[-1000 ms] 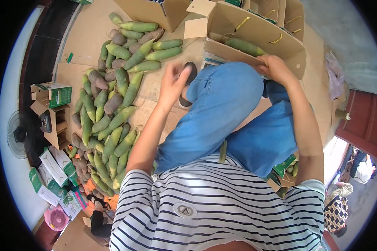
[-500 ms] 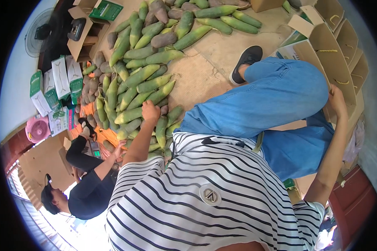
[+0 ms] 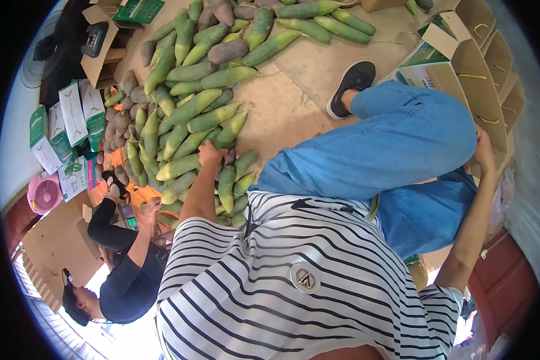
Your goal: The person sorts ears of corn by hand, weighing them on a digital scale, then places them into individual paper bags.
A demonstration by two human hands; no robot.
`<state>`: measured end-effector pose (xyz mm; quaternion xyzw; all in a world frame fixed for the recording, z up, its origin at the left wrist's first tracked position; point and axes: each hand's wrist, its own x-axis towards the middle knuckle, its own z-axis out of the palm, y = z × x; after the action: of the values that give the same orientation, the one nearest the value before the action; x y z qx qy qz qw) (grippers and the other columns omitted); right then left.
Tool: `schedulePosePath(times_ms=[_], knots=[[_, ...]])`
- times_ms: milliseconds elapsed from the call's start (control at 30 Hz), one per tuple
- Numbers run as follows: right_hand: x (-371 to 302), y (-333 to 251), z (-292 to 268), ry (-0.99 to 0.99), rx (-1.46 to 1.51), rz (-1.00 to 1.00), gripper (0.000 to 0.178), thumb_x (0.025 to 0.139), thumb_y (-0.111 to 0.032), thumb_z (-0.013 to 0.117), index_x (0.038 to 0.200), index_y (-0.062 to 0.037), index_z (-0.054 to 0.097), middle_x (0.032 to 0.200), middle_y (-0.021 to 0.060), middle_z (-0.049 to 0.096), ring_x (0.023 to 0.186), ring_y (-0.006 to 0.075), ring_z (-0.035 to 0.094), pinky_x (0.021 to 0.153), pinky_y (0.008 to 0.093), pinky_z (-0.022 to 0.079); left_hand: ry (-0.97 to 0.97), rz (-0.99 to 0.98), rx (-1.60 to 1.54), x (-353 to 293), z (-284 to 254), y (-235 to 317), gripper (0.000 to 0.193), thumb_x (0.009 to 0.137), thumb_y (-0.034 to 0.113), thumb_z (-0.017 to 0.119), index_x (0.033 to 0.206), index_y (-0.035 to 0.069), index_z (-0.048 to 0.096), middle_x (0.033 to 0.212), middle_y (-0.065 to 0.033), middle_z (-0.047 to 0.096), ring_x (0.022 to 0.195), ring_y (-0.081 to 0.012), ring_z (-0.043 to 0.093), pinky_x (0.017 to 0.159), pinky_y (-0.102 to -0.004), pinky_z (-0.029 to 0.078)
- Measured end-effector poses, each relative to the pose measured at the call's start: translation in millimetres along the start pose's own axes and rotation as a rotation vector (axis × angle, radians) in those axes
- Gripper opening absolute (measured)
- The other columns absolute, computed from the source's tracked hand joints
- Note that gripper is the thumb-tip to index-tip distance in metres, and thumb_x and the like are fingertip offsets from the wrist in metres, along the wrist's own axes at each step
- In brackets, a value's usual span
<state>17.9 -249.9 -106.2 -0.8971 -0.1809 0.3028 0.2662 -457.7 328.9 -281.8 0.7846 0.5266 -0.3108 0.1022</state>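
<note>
A large pile of green radishes [image 3: 192,107] spreads over the floor at the upper left. At the pile's near right side, my left hand [image 3: 211,154] is closed, its fingers curled at the end of one green radish [image 3: 231,131]. Another pale-tipped radish [image 3: 180,167] lies against its left side. Over at the right, my right hand [image 3: 484,150] is beside my bent knee, fingers curled at the edge of an open cardboard box [image 3: 469,71]. The knee and the box partly hide those fingers.
Dark reddish radishes [image 3: 119,125] lie along the pile's left side. A co-worker [image 3: 126,285] sits at the lower left near a small scale [image 3: 128,213]. Green-and-white cartons [image 3: 73,114] and a pink fan [image 3: 44,193] stand at the far left. My shoe [image 3: 352,86] rests on the tan floor.
The view has shifted slightly, moving the pile left. My left hand has moved a little along the pile. The co-worker's raised hand has drawn back from the radishes. My right hand stays by the box.
</note>
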Motion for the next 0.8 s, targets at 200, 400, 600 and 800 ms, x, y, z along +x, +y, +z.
schedulePosePath(times_ms=[200, 400, 600, 800], knots=[[-3.0, -18.4, 3.1, 0.042, -0.013, -0.07, 0.031, 0.083, 0.0, 0.052, 0.113, -0.0003, 0.055, 0.098, 0.009, 0.064, 0.088, 0.0154, 0.059, 0.08, 0.0285, 0.045, -0.136, 0.048, -0.383, -21.9, 26.3, 35.8, 0.059, 0.065, 0.048, 0.072, 0.091, -0.003, 0.057, 0.074, -0.0146, 0.06, 0.067, -0.03, 0.062, 0.062, -0.0354, 0.052], [-1.3, -41.9, 5.7, 0.081, -0.087, -0.03, 0.031, 0.078, -0.005, 0.057, 0.109, -0.0005, 0.056, 0.098, 0.016, 0.063, 0.091, 0.0251, 0.057, 0.08, 0.0344, 0.044, -0.461, 0.01, -1.024, -65.0, -33.2, 122.6, 0.05, 0.073, 0.046, 0.069, 0.083, -0.002, 0.059, 0.068, -0.0075, 0.058, 0.054, -0.0153, 0.058, 0.05, -0.0262, 0.045], [-17.6, -61.2, 2.5, 0.125, -0.175, 0.084, 0.023, 0.081, -0.012, 0.057, 0.102, -0.0033, 0.058, 0.092, 0.0199, 0.061, 0.087, 0.0349, 0.057, 0.078, 0.0388, 0.043, -0.03, 0.98, -0.877, -118.0, -147.9, 256.4, 0.041, 0.077, 0.029, 0.07, 0.099, -0.002, 0.056, 0.077, -0.0083, 0.06, 0.07, -0.0175, 0.058, 0.063, -0.0258, 0.045], [-24.6, -71.7, 5.8, 0.167, -0.202, 0.083, 0.023, 0.081, -0.009, 0.057, 0.102, -0.0025, 0.058, 0.092, 0.0197, 0.061, 0.087, 0.0336, 0.057, 0.078, 0.0378, 0.043, 0.412, 1.688, -0.653, -236.9, -256.7, 393.5, 0.047, 0.07, 0.023, 0.072, 0.106, -0.001, 0.055, 0.099, -0.0142, 0.058, 0.092, -0.0283, 0.056, 0.08, -0.0359, 0.045]])
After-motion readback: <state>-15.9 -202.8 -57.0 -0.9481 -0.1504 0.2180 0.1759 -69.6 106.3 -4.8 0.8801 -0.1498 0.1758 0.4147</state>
